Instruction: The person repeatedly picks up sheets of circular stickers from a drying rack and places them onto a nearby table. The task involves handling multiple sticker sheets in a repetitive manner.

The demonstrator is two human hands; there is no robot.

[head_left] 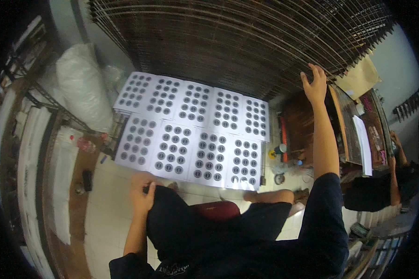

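My right hand [316, 86] is raised at the edge of the wire drying rack [228, 42], its fingers apart and nothing seen in them. Whether its fingertips touch the wires I cannot tell. Lower down, my left hand [143, 189] is beside my thigh, just below the near left corner of the printed sheets. Its fingers are curled, with a small dark spot by the thumb that is too blurred to name. In front of me the white sheets [191, 128] lie in two overlapping rows, each printed with dark round marks.
A large plastic-wrapped roll [81, 86] leans at the left, near long shelves [30, 158]. At right stands a wooden bench [351, 132] with a paper stack [362, 144]. Another person [381, 188] works beyond it. Cans and bottles [280, 149] stand on the tiled floor below.
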